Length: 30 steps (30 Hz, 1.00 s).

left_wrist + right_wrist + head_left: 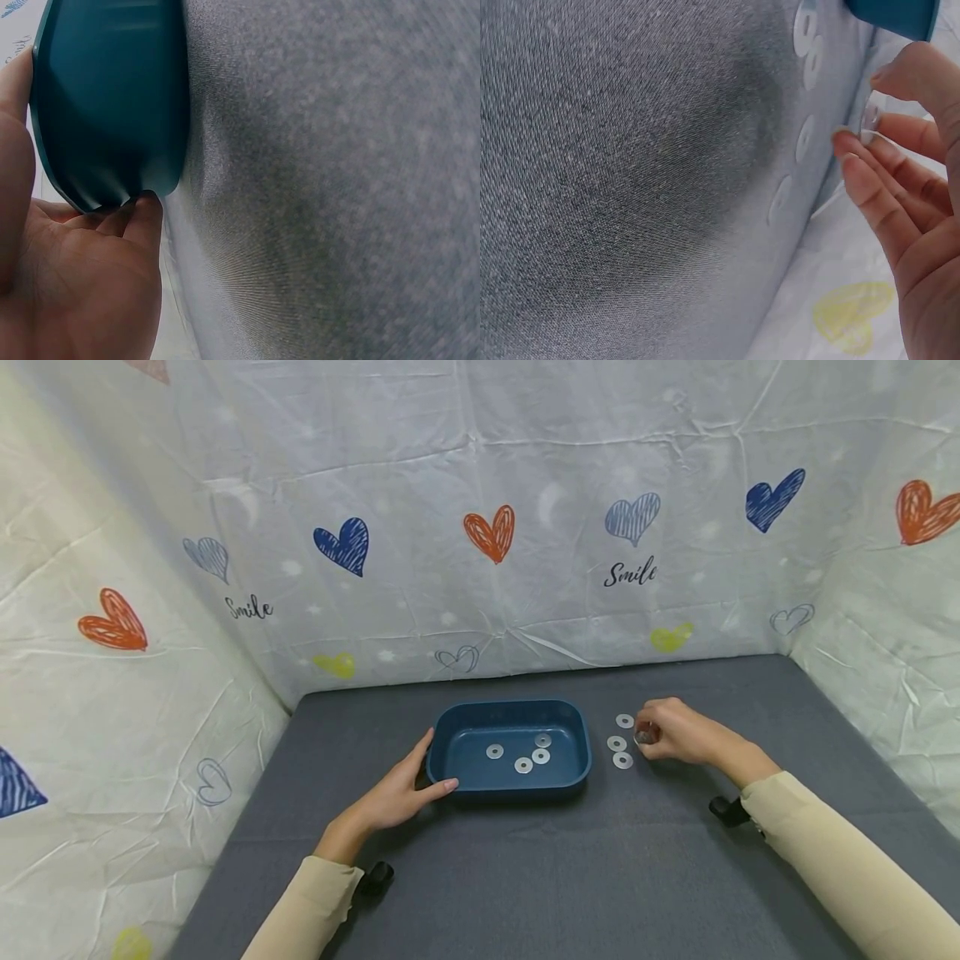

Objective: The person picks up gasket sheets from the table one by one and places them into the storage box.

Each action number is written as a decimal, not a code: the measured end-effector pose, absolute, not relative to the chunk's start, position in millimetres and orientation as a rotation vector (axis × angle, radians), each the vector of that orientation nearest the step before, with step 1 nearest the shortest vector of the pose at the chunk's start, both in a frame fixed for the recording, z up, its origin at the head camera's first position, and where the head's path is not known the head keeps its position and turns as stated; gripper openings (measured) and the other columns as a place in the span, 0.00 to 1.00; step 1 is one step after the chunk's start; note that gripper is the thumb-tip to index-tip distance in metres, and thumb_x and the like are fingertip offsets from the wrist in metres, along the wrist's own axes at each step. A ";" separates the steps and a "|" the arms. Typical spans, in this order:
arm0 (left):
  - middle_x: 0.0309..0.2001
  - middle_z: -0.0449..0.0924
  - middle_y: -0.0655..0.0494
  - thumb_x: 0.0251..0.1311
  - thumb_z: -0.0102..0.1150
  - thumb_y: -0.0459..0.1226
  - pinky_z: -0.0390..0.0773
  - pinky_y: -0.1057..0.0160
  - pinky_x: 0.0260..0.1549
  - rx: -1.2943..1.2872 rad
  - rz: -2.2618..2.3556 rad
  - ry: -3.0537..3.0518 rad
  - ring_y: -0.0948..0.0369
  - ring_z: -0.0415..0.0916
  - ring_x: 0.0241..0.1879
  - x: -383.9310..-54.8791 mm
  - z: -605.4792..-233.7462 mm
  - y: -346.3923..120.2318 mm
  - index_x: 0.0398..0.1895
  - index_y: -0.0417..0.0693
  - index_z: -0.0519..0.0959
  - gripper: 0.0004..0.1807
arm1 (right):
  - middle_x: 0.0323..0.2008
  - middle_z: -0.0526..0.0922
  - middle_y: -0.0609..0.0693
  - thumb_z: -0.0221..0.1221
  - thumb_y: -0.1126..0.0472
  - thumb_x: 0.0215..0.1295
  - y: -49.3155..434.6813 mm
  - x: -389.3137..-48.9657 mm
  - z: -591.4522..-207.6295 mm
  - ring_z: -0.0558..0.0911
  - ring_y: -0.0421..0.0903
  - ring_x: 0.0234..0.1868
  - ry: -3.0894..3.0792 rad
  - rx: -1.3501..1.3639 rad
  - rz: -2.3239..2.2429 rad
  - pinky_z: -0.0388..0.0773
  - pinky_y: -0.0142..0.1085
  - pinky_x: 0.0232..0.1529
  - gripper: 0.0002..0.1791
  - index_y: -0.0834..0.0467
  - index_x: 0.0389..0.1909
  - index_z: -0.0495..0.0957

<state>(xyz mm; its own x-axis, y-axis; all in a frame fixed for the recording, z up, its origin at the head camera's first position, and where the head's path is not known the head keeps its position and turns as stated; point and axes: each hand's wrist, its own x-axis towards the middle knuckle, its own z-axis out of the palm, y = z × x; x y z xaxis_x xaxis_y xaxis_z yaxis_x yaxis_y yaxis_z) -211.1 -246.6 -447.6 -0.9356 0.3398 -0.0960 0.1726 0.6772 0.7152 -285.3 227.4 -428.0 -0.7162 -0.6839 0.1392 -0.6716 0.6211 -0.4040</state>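
A dark blue rectangular tray stands on the cloth, with several flat silver washers lying loose on its bottom. The left hand grips the tray's left end, thumb over the near rim and fingers along the outer side. In the left wrist view those fingers press the tray's outer wall. To the right of the tray, the right hand pinches one washer between thumb and fingers, just above the cloth. Beside it several more washers lie flat in a loose row.
Dark grey cloth covers the table. White fabric printed with hearts hangs behind and at both sides. Each wrist carries a small black camera, the left camera near the tray's front left.
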 end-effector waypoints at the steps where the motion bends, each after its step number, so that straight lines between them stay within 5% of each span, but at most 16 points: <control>1: 0.83 0.34 0.46 0.66 0.62 0.61 0.51 0.37 0.73 0.416 1.106 2.669 0.44 0.40 0.81 -211.0 -447.5 -246.5 0.84 0.46 0.33 0.61 | 0.35 0.81 0.53 0.67 0.67 0.61 227.3 -284.2 -427.3 0.78 0.43 0.31 2.809 -1.183 -0.696 0.78 0.36 0.32 0.07 0.63 0.40 0.85; 30: 0.83 0.34 0.49 0.66 0.63 0.61 0.51 0.38 0.74 0.411 1.129 2.656 0.47 0.40 0.81 -211.0 -447.1 -247.2 0.84 0.47 0.33 0.61 | 0.34 0.81 0.47 0.68 0.70 0.58 198.2 -261.9 -389.8 0.80 0.43 0.31 2.805 -1.368 -0.892 0.80 0.33 0.32 0.06 0.59 0.36 0.86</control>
<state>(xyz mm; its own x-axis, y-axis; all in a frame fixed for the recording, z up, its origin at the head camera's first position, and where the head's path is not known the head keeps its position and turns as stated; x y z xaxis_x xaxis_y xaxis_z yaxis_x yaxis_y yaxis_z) -211.0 -247.2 -447.1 -0.9353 0.3403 -0.0969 0.1664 0.6648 0.7282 -261.9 198.2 -389.8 -0.6400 -0.6981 0.3210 -0.7553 0.4949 -0.4296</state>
